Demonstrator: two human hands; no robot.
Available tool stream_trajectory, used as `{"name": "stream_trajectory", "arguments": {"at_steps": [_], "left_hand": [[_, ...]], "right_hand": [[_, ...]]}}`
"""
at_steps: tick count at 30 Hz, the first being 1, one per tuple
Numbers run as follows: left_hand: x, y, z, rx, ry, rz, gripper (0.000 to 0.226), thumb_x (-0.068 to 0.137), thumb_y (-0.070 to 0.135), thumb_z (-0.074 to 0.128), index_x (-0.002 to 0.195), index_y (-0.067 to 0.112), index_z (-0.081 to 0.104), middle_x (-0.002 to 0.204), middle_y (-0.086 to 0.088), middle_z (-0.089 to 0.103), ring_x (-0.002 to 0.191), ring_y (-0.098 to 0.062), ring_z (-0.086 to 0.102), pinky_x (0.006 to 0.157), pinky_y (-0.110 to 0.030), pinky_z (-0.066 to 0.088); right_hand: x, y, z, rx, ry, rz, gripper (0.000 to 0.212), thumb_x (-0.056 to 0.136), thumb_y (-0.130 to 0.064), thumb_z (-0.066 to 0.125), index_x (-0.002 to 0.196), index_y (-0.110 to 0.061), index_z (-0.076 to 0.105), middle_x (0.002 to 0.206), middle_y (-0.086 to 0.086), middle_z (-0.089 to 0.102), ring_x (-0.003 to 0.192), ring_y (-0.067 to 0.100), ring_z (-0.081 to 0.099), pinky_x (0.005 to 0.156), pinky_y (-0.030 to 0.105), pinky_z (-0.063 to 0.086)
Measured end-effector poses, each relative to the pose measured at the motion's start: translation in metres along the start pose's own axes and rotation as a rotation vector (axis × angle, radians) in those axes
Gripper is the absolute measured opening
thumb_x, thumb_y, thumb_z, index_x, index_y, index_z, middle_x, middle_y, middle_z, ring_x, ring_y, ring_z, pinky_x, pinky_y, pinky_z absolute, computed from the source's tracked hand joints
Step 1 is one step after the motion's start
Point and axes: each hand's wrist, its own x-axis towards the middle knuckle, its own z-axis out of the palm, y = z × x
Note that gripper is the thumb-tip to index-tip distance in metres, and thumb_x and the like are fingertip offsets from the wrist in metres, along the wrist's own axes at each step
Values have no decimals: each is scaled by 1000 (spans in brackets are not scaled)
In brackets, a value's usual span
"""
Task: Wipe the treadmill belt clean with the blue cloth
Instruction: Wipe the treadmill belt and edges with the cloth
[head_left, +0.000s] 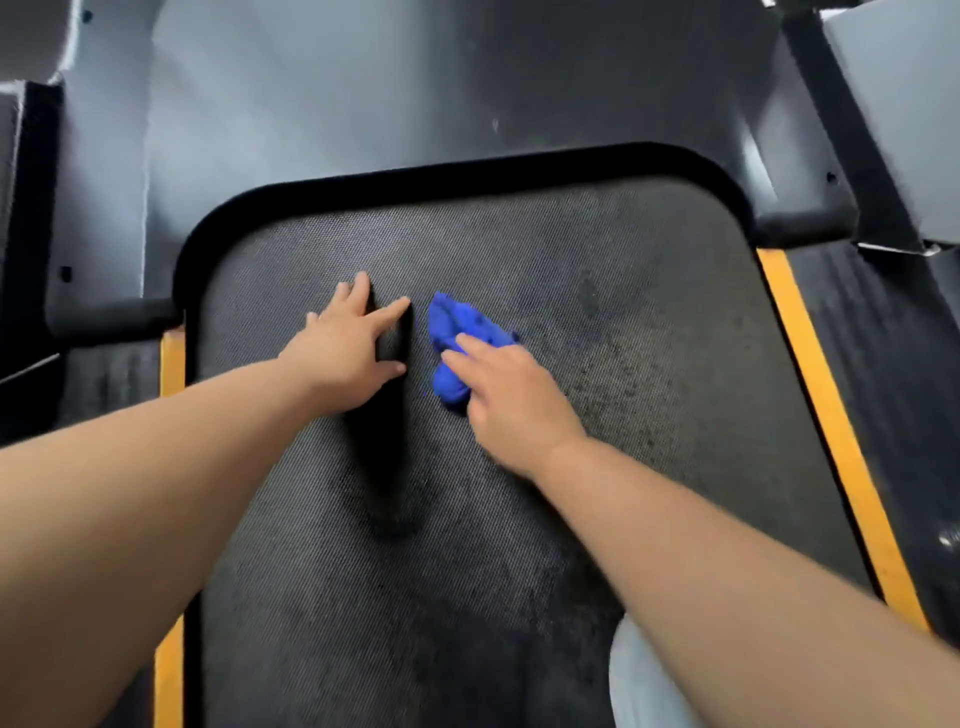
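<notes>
The dark textured treadmill belt (597, 322) fills the middle of the view and shows dusty, speckled patches on its right half. A crumpled blue cloth (454, 332) lies on the belt near its front end. My right hand (511, 397) rests on the cloth's near side, fingers pressing it down onto the belt. My left hand (353, 340) lies flat on the belt just left of the cloth, fingers spread, holding nothing.
Yellow stripes run along the side rails, left (171, 358) and right (826, 415). The grey motor cover (415, 93) rises ahead of the belt, with upright posts at both sides. A pale knee (644, 680) shows at the bottom right.
</notes>
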Motion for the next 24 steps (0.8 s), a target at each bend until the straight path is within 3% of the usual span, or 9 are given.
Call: {"name": "stream_trajectory", "arguments": {"at_steps": [2, 5, 8, 11, 13, 15, 17, 21, 24], "left_hand": [[-10, -2, 5, 6, -26, -13, 84, 84, 45, 64, 151, 31, 14, 158, -11, -9, 146, -29, -5, 114, -58, 14], [-13, 0, 5, 28, -84, 4, 97, 79, 53, 67, 151, 33, 5, 158, -10, -12, 145, -29, -7, 111, -60, 14], [-13, -1, 8, 61, -106, 20, 102, 77, 54, 68, 151, 33, 0, 157, -11, -15, 145, -31, -10, 110, -61, 13], [-13, -2, 11, 88, -101, 23, 102, 78, 54, 66, 151, 32, -3, 156, -11, -18, 144, -32, -11, 110, -61, 13], [-12, -3, 12, 86, -102, 22, 102, 79, 54, 65, 151, 32, -3, 156, -11, -19, 145, -31, -12, 110, -60, 13], [-11, -5, 13, 77, -104, 21, 102, 79, 54, 65, 150, 32, -4, 156, -9, -20, 145, -30, -13, 111, -59, 13], [-9, -7, 13, 78, -108, 22, 102, 78, 55, 66, 150, 34, -4, 156, -9, -20, 144, -30, -13, 111, -59, 13], [-5, -2, 10, 75, -108, 2, 106, 73, 54, 71, 150, 35, 0, 157, -11, -15, 145, -33, -9, 110, -63, 18], [-7, 4, 6, -4, -101, -44, 110, 64, 50, 79, 149, 35, 11, 158, -8, -8, 145, -30, -4, 108, -65, 21]], "right_hand": [[-7, 39, -21, -44, 29, 95, 54, 69, -20, 40, 117, -21, 63, 131, 0, 57, 104, 38, 57, 83, 50, 51], [-32, 109, -59, -149, 160, 461, 52, 65, -17, 33, 106, -14, 64, 116, 7, 60, 100, 43, 54, 83, 41, 45], [-28, 102, -54, -134, 212, 591, 48, 63, -14, 29, 96, -1, 61, 111, 16, 59, 96, 40, 52, 73, 39, 30], [6, 27, -17, 0, 154, 354, 32, 66, -13, 32, 85, -11, 58, 100, 8, 59, 87, 36, 55, 67, 39, 40], [15, -13, 11, 0, 13, 94, 40, 73, -16, 35, 101, -14, 63, 115, 4, 60, 95, 35, 58, 78, 43, 51], [17, -11, 16, -37, -36, -16, 52, 75, -21, 34, 117, -14, 63, 127, 4, 59, 102, 35, 59, 83, 48, 52], [5, 22, 4, -120, 41, -1, 55, 73, -23, 32, 118, -16, 64, 129, 3, 60, 102, 35, 61, 81, 48, 53], [-32, 102, -55, -225, 152, 578, 45, 79, -14, 45, 121, -21, 60, 134, -1, 54, 109, 37, 51, 84, 42, 46], [-19, 79, -52, -124, 175, 800, 26, 77, -9, 46, 99, -15, 57, 109, 13, 56, 93, 37, 52, 69, 38, 40]]}}
